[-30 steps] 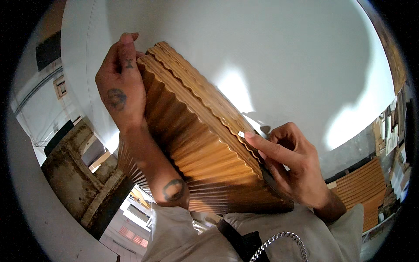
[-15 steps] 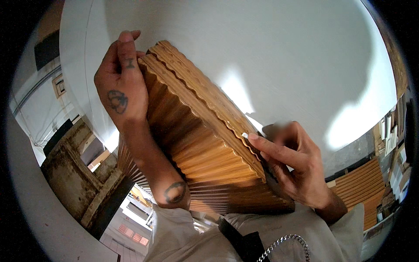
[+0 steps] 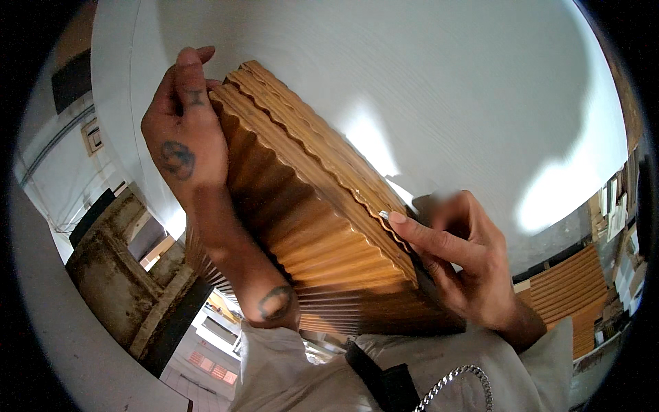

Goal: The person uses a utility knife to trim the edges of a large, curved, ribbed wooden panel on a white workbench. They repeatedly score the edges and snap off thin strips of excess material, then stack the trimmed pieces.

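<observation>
Two wood-grain fluted panels (image 3: 295,199) stand close together, their wavy long edges facing up and slanting from far left to near right. At the far left end, my left hand (image 3: 185,117) is closed around the panel's end, thumb uppermost and the other fingers partly hidden. My right hand (image 3: 467,254) is at the near right end, its bent fingers on the panels and its index finger stretched along the wavy edge. A small shiny whitish piece (image 3: 384,215) shows at that fingertip; whether it is a nail or a separate thing I cannot tell. A blur covers part of this hand.
Behind the panels spreads a large pale board or tabletop (image 3: 467,82). A brown ribbed panel (image 3: 573,295) lies at the right, with stacked strips and boards (image 3: 613,199) beyond. A stained, worn brown structure (image 3: 130,275) stands at the lower left.
My left hand and the far end of the panels have shifted slightly to the left. My right hand has barely moved along the edge.
</observation>
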Demonstrator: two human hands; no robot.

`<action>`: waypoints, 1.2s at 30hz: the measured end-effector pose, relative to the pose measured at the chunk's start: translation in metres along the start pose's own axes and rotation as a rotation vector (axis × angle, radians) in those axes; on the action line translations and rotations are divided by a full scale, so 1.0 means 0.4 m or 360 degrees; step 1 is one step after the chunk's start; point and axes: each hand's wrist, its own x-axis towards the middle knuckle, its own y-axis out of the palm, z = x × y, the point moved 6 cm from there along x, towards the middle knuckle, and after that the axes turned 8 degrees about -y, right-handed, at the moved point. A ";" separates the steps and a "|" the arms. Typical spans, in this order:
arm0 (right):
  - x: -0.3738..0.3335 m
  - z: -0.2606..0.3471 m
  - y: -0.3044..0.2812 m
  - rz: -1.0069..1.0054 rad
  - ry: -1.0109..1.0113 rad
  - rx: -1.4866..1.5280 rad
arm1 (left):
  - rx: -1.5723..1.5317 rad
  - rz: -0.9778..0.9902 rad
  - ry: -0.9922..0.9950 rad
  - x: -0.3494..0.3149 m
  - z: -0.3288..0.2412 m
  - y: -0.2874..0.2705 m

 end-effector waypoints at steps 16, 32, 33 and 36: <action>0.018 0.004 -0.004 0.0007 0.0022 0.0103 | 0.0042 -0.0033 0.0008 0.002 -0.006 -0.005; 0.030 -0.010 0.011 -0.0100 -0.0019 0.0123 | 0.0049 -0.0022 0.0047 0.007 -0.003 0.001; 0.041 -0.004 0.014 -0.0122 -0.0028 0.0138 | 0.0054 -0.0021 0.0030 0.003 -0.002 0.000; 0.031 -0.008 0.011 -0.0105 -0.0024 0.0131 | 0.0038 -0.0017 0.0003 0.000 -0.004 0.000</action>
